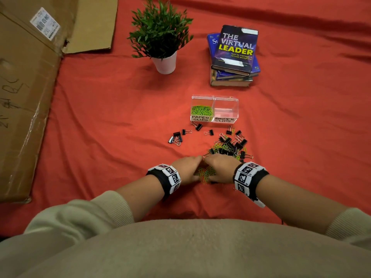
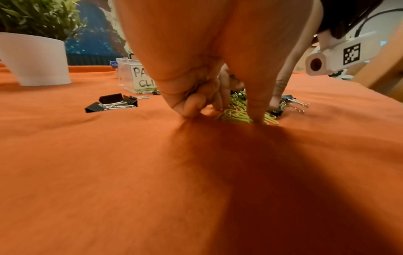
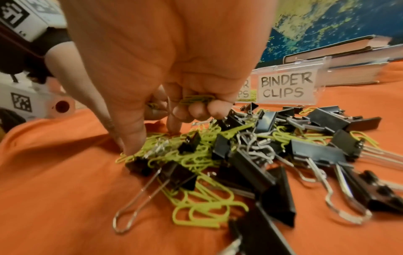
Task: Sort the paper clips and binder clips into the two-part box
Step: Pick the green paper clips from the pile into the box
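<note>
The clear two-part box (image 1: 214, 97) stands on the red cloth. Its "PAPER CLIPS" half holds green paper clips and its "BINDER CLIPS" half (image 3: 287, 86) looks empty. A mixed pile of black binder clips (image 1: 230, 146) and green paper clips (image 1: 204, 173) lies in front of it. Both hands meet over the pile's near end. My left hand (image 1: 185, 169) has curled fingers and its thumb (image 2: 257, 113) presses on the paper clips (image 2: 235, 113). My right hand (image 1: 220, 167) holds a few green clips (image 3: 196, 100) in its curled fingers, thumb (image 3: 130, 146) down on the pile.
A few separate binder clips (image 1: 176, 137) lie left of the pile. A potted plant (image 1: 164, 63) and a stack of books (image 1: 234, 57) stand behind the box. Flattened cardboard (image 1: 26, 97) covers the left side.
</note>
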`<state>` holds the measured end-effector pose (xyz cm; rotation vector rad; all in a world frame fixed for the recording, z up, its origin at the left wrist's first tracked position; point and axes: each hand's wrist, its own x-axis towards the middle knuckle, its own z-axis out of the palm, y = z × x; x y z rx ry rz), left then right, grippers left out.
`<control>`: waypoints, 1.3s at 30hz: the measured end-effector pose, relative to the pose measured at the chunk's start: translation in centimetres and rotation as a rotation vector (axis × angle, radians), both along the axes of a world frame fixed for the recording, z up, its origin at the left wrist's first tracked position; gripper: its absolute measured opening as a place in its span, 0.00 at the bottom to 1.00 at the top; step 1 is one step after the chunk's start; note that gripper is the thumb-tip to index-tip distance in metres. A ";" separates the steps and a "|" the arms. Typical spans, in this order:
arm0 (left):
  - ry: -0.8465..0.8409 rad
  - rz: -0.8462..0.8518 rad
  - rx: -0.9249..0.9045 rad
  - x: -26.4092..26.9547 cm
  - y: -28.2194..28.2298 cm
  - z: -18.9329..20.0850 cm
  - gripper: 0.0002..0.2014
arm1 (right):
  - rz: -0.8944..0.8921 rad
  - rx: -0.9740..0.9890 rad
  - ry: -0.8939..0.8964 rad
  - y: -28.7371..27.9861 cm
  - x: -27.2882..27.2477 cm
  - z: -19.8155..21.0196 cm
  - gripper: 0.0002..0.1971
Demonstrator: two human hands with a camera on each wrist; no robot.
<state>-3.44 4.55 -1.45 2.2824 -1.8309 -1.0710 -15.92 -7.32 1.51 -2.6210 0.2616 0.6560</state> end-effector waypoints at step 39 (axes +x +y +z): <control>0.051 0.279 0.051 4.4 -2.9 1.7 0.10 | -0.703 0.084 -0.197 -10.0 14.7 2.4 0.05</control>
